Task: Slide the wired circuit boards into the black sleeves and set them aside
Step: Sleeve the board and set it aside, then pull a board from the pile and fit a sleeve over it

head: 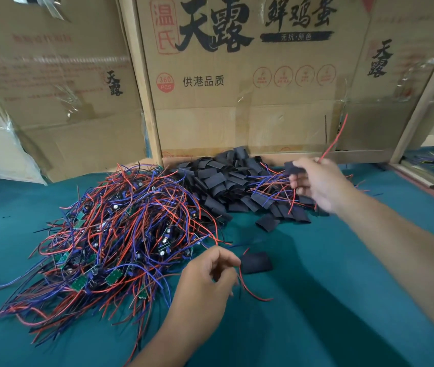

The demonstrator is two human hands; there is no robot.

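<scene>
A big tangle of green circuit boards with red and blue wires (110, 234) lies on the teal cloth at the left. Behind it, in the middle, sits a heap of empty black sleeves (226, 181). My right hand (316, 184) is raised over the right end of that heap and holds a sleeved board (291, 166), its red wire sticking up. My left hand (208, 276) is near the front, its curled fingers pinching the wires of another sleeved board (255, 262) that lies on the cloth just right of it.
The teal cloth table (329, 300) spreads to the front and right. Upright cardboard boxes (237, 75) and wooden posts wall off the back. A few sleeved boards with wires lie at the heap's right end (271, 186).
</scene>
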